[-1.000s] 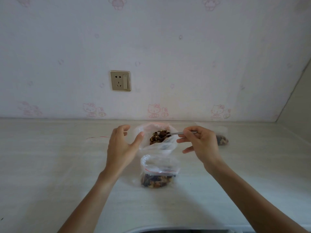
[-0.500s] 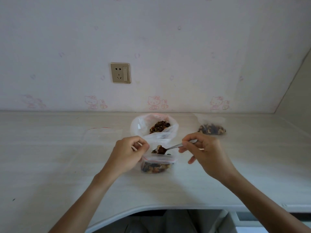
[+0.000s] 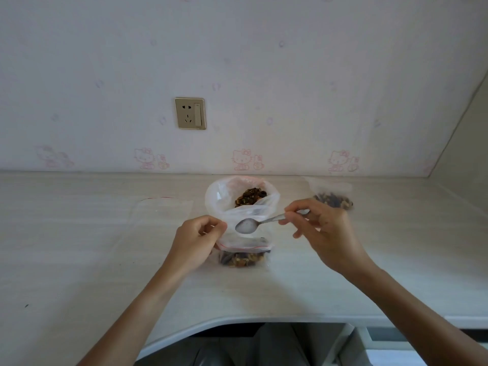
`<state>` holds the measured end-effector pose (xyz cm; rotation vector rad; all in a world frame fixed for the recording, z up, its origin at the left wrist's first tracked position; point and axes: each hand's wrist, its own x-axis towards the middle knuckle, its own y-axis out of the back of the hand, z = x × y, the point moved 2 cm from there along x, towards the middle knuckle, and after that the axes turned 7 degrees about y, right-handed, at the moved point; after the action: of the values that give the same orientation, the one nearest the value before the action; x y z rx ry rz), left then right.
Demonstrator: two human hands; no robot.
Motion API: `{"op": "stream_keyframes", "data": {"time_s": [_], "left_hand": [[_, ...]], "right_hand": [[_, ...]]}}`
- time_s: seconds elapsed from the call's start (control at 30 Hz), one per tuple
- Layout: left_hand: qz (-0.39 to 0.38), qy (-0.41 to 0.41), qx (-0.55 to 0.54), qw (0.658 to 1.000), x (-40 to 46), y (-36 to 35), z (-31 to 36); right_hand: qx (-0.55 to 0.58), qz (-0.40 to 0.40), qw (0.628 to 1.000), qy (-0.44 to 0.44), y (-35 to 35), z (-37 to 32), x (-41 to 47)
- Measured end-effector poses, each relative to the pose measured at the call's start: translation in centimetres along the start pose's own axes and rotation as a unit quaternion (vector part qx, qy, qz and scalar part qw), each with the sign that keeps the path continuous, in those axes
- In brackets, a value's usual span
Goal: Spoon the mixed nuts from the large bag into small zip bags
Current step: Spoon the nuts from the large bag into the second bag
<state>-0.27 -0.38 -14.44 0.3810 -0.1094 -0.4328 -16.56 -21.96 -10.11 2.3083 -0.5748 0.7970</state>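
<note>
Resting nearest on pale, faintly wood-grained tabletop (image 3: 79, 247) with a rounded front edge: small zip bag (image 3: 243, 253) of thin clear film, red line along its seal, lower part filled with dark brown and tan mixed nuts. Left hand (image 3: 196, 240) beside it, fingers curled, pinching the bag's upper left rim. Right hand (image 3: 323, 233) to the right, thumb and fingers curled around the thin handle of a polished metal spoon (image 3: 260, 223); oval bowl held just above the small bag's mouth, pale and empty-looking, pointing left.

Just behind, touching or nearly touching the small bag: large bag (image 3: 241, 200), soft translucent white plastic, rim rolled down into a rounded open mouth, heap of dark mixed nuts (image 3: 250, 196) visible inside toward the back.

Left of the large bag, lying flat and well apart: clear empty-looking zip bag (image 3: 162, 212) with a red seal line, nearly invisible against the surface. Right of the large bag, near the wall: filled zip bag (image 3: 332, 196), clear film over a low mound of nuts.

Farthest: matte wall with faded pink cartoon-cat wallpaper (image 3: 244, 159) and a brass-coloured rectangular socket plate (image 3: 190, 113).
</note>
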Motion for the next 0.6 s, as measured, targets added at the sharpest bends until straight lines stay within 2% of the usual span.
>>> {"op": "stream_keyframes", "data": {"time_s": [0.1,0.2,0.37,0.47,0.6], "left_hand": [[0.016,-0.017,0.032,0.999,0.4,0.0,0.0],[0.061,-0.046,0.088,0.993,1.4,0.3,0.7],[0.104,-0.125,0.112,0.980,3.7,0.4,3.8],[0.121,-0.179,0.123,0.969,5.2,-0.3,6.0],[0.150,-0.229,0.197,0.941,7.3,-1.7,7.8]], "right_hand": [[0.138,0.088,0.979,-0.125,-0.1,2.2,0.7],[0.197,0.139,0.948,-0.207,-0.3,3.8,1.9],[0.169,0.167,0.939,-0.250,-1.3,6.0,4.4],[0.131,0.144,0.947,-0.254,-2.4,6.6,5.5],[0.077,0.101,0.958,-0.257,-3.9,7.2,6.1]]}}
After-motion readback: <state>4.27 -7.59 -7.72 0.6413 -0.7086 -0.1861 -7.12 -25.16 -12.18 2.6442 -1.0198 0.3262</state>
